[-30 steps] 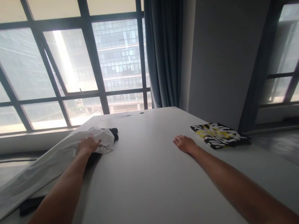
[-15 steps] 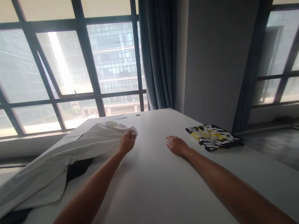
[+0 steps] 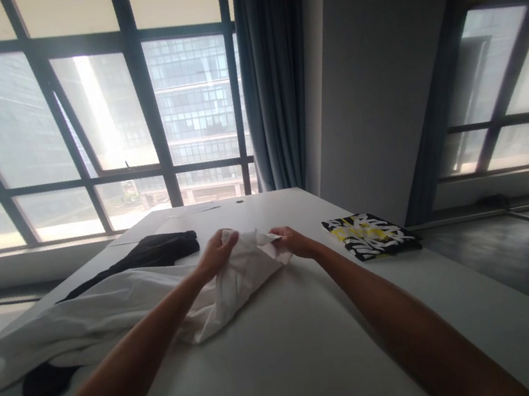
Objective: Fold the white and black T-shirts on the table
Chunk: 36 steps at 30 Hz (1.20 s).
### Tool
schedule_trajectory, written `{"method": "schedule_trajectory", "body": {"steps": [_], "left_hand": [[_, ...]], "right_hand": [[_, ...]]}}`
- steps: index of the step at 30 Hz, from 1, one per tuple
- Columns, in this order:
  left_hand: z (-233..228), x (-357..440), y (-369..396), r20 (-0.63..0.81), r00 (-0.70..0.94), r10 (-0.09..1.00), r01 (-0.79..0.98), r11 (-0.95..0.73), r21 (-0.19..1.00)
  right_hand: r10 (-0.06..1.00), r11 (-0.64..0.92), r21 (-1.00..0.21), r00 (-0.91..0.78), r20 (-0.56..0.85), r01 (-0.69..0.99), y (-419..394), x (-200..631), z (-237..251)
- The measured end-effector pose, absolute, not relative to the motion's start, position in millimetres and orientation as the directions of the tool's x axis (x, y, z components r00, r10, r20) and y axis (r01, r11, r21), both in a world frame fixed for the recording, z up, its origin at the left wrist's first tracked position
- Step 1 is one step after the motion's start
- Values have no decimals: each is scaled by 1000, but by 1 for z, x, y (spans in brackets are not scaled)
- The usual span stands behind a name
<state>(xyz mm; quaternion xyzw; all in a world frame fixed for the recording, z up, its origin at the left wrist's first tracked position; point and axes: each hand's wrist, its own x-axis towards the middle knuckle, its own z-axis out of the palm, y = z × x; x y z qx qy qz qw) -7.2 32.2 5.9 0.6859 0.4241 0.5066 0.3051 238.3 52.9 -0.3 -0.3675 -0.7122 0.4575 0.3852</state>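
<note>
Both hands now meet at the tabletop centre: left hand dragged the white garment over, right hand joined, each grip closed on its edge (black cloth uncovered).

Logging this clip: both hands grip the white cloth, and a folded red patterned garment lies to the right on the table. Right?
Not quite: the head view shows the folded garment is black, white and yellow, not red. The left hand and right hand do grip the white cloth on the table.
</note>
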Motion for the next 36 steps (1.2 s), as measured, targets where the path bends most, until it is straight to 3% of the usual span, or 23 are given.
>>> {"method": "schedule_trajectory", "body": {"steps": [3, 7, 13, 16, 20, 24, 26, 30, 31, 36], "left_hand": [[12, -23, 21, 445, 120, 888, 494, -442, 749], [15, -11, -15, 554, 144, 820, 737, -462, 493], [6, 27, -64, 540, 401, 740, 848, -523, 86], [3, 25, -59, 523, 474, 708, 842, -539, -33], [21, -2, -37, 663, 404, 631, 807, -587, 67], [43, -22, -32, 751, 254, 610, 817, -551, 171], [39, -15, -41, 660, 301, 688, 822, -538, 185], [2, 23, -67, 194, 490, 850, 784, -527, 327], [-8, 34, -70, 152, 494, 856, 765, -511, 393], [-28, 71, -44, 225, 308, 924, 588, -371, 719]], "right_hand": [[903, 250, -966, -376, 210, 60, 47, 237, 14], [915, 300, -954, -279, 292, -15, 39, 231, 36], [907, 418, -908, -49, 417, 7, 28, 227, 53], [909, 414, -904, 6, 417, 104, 30, 232, 52], [873, 424, -853, 113, 474, 304, 40, 250, 47], [843, 435, -763, 81, 531, 479, 50, 263, 40], [872, 398, -750, 37, 489, 528, 50, 263, 37], [895, 383, -759, -9, 446, 526, 40, 252, 40], [897, 388, -770, -14, 442, 507, 36, 247, 43], [926, 355, -848, -25, 376, 394, 16, 225, 54]]}}
